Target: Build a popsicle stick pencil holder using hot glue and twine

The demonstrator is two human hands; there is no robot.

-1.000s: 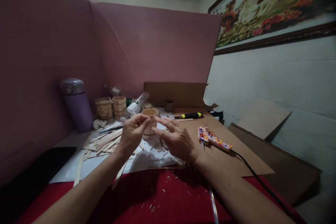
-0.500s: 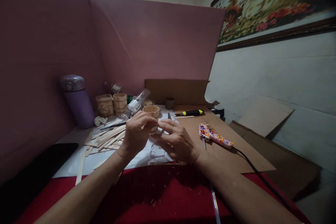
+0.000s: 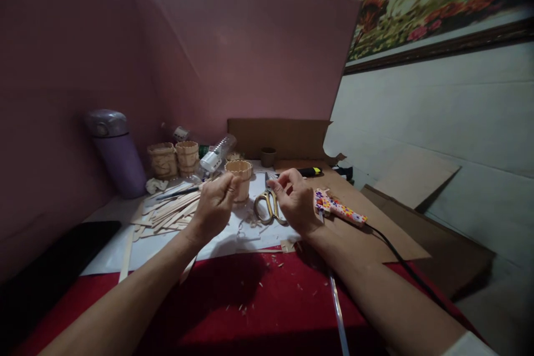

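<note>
My left hand [image 3: 216, 201] is closed in a fist, thumb on top, beside a small cup [image 3: 241, 188] clad in wooden slats. What it holds, if anything, is too small to see. My right hand [image 3: 295, 200] is curled with thumb and forefinger pinched together; nothing that I can name shows between them. Between the hands, scissors [image 3: 267, 208] with gold-coloured handles lie on the white sheet [image 3: 217, 245]. A heap of flat wooden craft sticks [image 3: 175, 214] lies left of my left hand. Right of my right hand rests a flower-patterned glue gun [image 3: 337, 208].
Behind stand two more wooden cups [image 3: 162, 161], plastic bottles [image 3: 217, 156], a small dark pot [image 3: 268, 157] and a purple flask [image 3: 114, 156]. A utility knife [image 3: 311, 171] lies on the cardboard [image 3: 375, 245]. Wood chips dot the red cloth [image 3: 233, 300]. The glue gun's cord [image 3: 396, 250] runs right.
My hands were together at the middle and have moved apart, left hand leftward and right hand rightward. The scissors and slatted cup now show between them. The view has shifted slightly.
</note>
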